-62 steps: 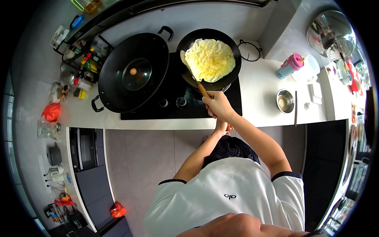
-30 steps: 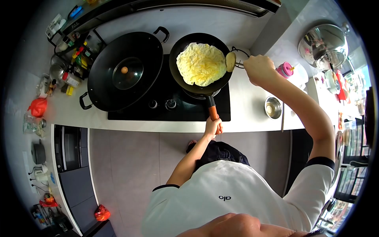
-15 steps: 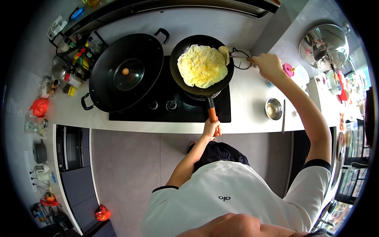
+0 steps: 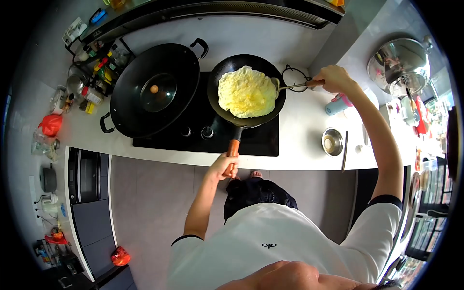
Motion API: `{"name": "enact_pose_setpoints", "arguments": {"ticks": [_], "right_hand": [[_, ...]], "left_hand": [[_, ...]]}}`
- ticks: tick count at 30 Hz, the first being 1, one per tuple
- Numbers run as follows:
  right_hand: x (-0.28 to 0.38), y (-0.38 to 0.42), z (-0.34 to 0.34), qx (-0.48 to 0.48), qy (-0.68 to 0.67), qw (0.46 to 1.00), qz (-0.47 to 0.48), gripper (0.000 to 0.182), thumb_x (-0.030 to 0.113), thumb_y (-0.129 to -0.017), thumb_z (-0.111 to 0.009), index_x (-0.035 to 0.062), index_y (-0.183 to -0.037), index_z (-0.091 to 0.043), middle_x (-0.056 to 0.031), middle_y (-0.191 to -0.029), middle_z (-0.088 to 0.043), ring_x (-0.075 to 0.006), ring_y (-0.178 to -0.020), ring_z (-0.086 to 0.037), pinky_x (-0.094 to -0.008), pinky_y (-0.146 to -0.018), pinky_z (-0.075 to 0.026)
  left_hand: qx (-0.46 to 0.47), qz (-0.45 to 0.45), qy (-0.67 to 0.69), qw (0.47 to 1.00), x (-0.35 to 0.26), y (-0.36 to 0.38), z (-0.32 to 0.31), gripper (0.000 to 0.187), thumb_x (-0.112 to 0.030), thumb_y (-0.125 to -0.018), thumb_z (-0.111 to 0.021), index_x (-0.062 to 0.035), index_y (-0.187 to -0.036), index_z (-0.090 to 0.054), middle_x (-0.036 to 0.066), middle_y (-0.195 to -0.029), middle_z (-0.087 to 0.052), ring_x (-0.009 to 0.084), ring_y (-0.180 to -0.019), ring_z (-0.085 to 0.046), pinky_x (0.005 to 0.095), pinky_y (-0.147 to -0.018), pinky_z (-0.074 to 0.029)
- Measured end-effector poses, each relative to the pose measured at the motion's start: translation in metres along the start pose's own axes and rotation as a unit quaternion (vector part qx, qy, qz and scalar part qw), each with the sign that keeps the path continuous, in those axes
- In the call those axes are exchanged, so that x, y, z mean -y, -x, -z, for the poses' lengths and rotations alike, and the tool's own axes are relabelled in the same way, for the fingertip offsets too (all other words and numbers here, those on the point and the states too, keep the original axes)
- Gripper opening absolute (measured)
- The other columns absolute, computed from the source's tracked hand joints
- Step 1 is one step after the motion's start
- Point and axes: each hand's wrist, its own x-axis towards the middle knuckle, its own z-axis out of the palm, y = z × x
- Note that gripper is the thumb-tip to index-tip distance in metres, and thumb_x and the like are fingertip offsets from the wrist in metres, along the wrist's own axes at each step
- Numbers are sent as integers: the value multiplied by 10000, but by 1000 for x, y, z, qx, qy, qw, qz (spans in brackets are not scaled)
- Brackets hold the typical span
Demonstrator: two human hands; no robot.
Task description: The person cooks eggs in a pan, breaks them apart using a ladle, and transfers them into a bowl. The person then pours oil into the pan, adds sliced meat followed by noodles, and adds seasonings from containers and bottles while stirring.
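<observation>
My left hand (image 4: 224, 166) is wrapped around the orange-brown handle (image 4: 233, 148) of a black frying pan (image 4: 224, 108) on the cooktop. A round, yellow fried egg sheet (image 4: 247, 92) lies in the pan, leaving part of the dark bottom bare. In my right hand (image 4: 334, 79) is a metal spatula (image 4: 295, 86) with a wooden grip end. Its head meets the right edge of the egg, and part of the head is hard to make out there.
Left of the pan sits a large black wok (image 4: 126, 96) with a glass-centred lid and brown knob. On the right counter are a small metal bowl (image 4: 332, 141), chopsticks (image 4: 345, 151) and a pink-lidded cup (image 4: 338, 104). Seasoning bottles (image 4: 104, 72) crowd the left corner.
The pan's handle has swung left along with my left hand. The spatula head has come down from the pan's upper right rim to the egg's right edge.
</observation>
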Motion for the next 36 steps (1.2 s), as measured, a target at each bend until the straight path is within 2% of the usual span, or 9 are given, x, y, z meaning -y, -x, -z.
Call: {"name": "enact_pose_setpoints", "arguments": {"ticks": [5, 14, 17, 21, 24, 26, 30, 33, 36], "right_hand": [[-7, 4, 3, 41, -79, 996, 13, 188, 213, -810, -644, 275, -962, -736, -54, -835, -684, -280, -744, -627, -399, -649, -476], [-35, -26, -23, -35, -44, 996, 69, 133, 324, -830, -653, 306, -926, -743, -67, -768, -659, -280, -719, -605, -380, -615, -457], [-31, -22, 2, 24, -75, 995, 59, 158, 263, -818, -647, 302, -942, -736, -80, -783, -659, -287, -738, -613, -393, -628, -463], [-48, -50, -60, 7, -97, 990, 100, 383, 154, -706, -642, 253, -1072, -696, -90, -825, -671, -309, -799, -627, -395, -689, -482], [-47, -34, -66, 43, -239, 970, 23, 441, 132, -683, -649, 226, -1112, -683, -91, -875, -683, -290, -849, -645, -379, -736, -494], [-64, -53, -114, 4, -227, 968, 107, 469, 135, -680, -656, 210, -1143, -670, -101, -900, -687, -276, -855, -650, -373, -758, -496], [-19, -40, -123, 20, -310, 950, 38, 467, 115, -688, -657, 185, -1150, -668, -107, -860, -685, -250, -808, -648, -361, -767, -495], [-20, -42, -145, 29, -397, 914, 77, 494, 76, -698, -661, 149, -1186, -644, -93, -781, -663, -197, -664, -617, -328, -661, -506], [-7, -38, -162, 144, -490, 858, 51, 528, 62, -716, -667, 92, -1239, -596, -74, -706, -615, -135, -547, -551, -283, -506, -466]], "left_hand": [[10, 28, -39, 999, -33, 26, 15, 223, -73, -771, -620, -98, -936, -472, 17, -598, -506, 124, -408, -485, 285, -357, -398], [-4, 88, -92, 992, -80, 44, 39, 283, -78, -763, -623, -72, -991, -456, 16, -588, -512, 102, -383, -465, 264, -364, -388], [1, 105, -113, 988, -92, 47, 43, 287, -79, -762, -616, -70, -997, -452, 16, -587, -510, 103, -388, -465, 264, -362, -383], [-13, 119, -135, 984, -100, 48, 46, 336, -63, -737, -612, -78, -1023, -437, 19, -556, -474, 110, -376, -439, 269, -362, -352], [-18, 122, -129, 984, -103, 49, 44, 336, -63, -736, -613, -80, -1021, -436, 23, -556, -475, 112, -374, -437, 272, -360, -350], [-16, 123, -125, 984, -101, 48, 49, 339, -62, -738, -612, -78, -1028, -437, 26, -557, -476, 113, -372, -436, 277, -359, -353], [-8, 128, -120, 985, -104, 49, 46, 307, -58, -751, -604, -67, -1013, -444, 29, -570, -501, 113, -394, -464, 265, -367, -384], [-18, 126, -127, 984, -105, 50, 46, 315, -51, -745, -600, -72, -1014, -438, 26, -559, -482, 115, -378, -448, 274, -357, -364], [-7, 132, -121, 984, -102, 44, 48, 310, -47, -743, -599, -82, -1001, -431, 18, -554, -467, 108, -372, -440, 271, -351, -354]]}}
